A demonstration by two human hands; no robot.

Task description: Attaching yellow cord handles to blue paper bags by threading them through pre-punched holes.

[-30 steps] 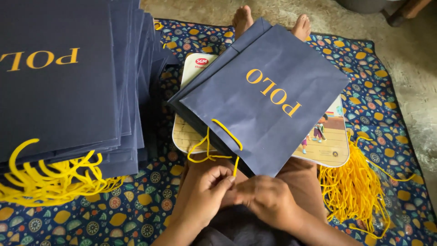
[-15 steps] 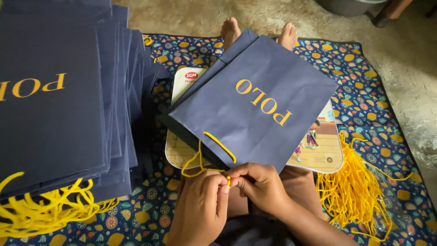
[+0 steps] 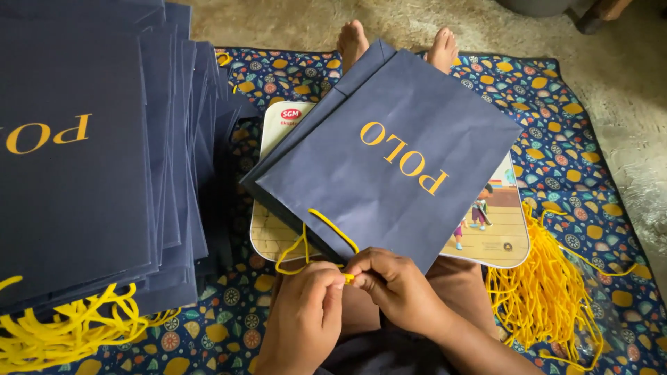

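Observation:
A dark blue paper bag with gold lettering lies flat on an illustrated board across my lap. A yellow cord handle loops out of the bag's near edge. My left hand and my right hand meet just below that edge, both pinching the end of the yellow cord between fingertips. My bare feet show beyond the bag's far corner.
A tall stack of matching dark blue bags with yellow handles stands at my left. A pile of loose yellow cords lies at my right. A patterned blue mat covers the floor; bare concrete lies beyond.
The view has shifted slightly, and my hands have moved up closer to the bag's edge. They keep working the yellow cord end between the fingertips.

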